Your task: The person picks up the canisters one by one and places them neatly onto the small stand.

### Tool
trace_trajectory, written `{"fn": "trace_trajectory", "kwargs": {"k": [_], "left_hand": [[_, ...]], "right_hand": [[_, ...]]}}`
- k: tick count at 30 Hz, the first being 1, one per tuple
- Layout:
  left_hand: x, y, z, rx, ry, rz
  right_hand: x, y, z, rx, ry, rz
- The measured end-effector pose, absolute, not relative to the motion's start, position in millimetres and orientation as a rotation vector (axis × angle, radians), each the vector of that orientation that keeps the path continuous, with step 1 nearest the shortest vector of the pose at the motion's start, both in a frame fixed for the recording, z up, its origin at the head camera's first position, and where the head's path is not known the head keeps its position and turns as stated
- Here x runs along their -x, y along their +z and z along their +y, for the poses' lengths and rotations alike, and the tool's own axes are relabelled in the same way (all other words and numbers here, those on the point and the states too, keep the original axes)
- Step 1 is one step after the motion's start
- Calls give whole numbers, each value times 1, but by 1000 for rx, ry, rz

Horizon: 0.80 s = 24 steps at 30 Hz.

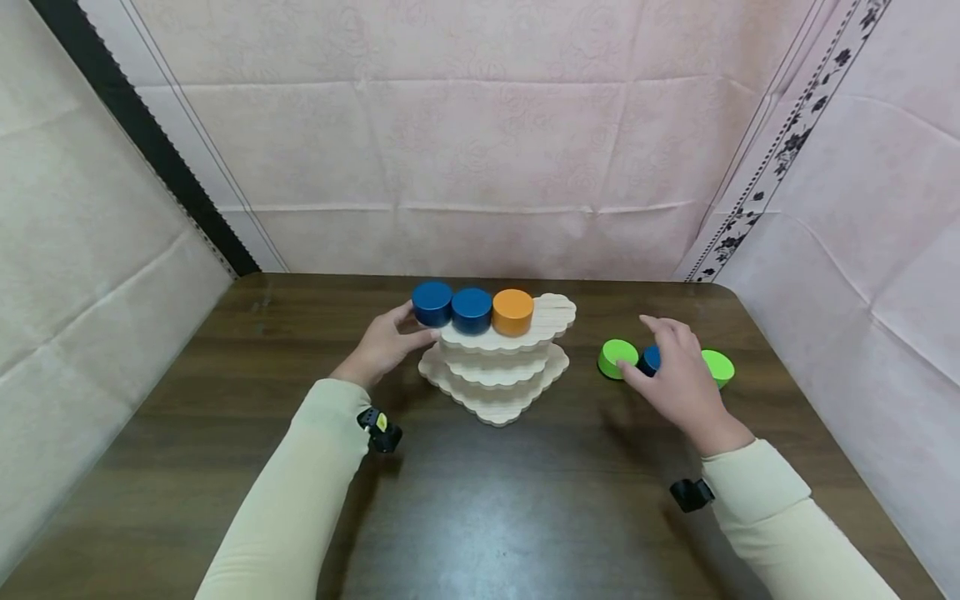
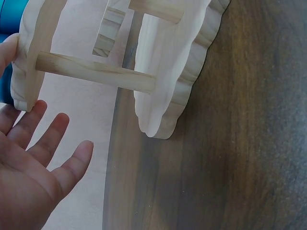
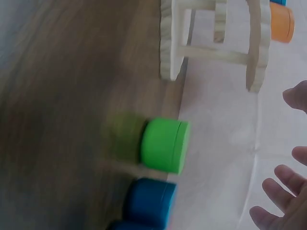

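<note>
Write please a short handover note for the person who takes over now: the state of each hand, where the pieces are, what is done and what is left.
Left hand: open, fingers against the wooden tiered stand, beside the leftmost blue cylinder.
Right hand: open, hovering over a blue cylinder on the table; not gripping.
Done: two blue cylinders and an orange cylinder stand on the top tier.
Left: the near green cylinder, the far green cylinder and that blue one lie on the table. One top spot looks free.
</note>
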<state>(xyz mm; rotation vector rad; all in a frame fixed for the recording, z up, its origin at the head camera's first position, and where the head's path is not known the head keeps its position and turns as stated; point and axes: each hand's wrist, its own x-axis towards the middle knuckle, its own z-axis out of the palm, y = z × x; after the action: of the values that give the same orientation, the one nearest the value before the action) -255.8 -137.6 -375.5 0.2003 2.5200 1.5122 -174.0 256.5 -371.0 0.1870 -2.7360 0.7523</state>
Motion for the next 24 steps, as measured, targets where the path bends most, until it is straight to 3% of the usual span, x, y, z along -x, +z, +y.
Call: {"fn": "trace_trajectory", "kwargs": {"k": [24], "left_hand": [[257, -375, -138, -190, 1523, 2503]], "right_hand": [[157, -396, 300, 76, 793, -2830]]}}
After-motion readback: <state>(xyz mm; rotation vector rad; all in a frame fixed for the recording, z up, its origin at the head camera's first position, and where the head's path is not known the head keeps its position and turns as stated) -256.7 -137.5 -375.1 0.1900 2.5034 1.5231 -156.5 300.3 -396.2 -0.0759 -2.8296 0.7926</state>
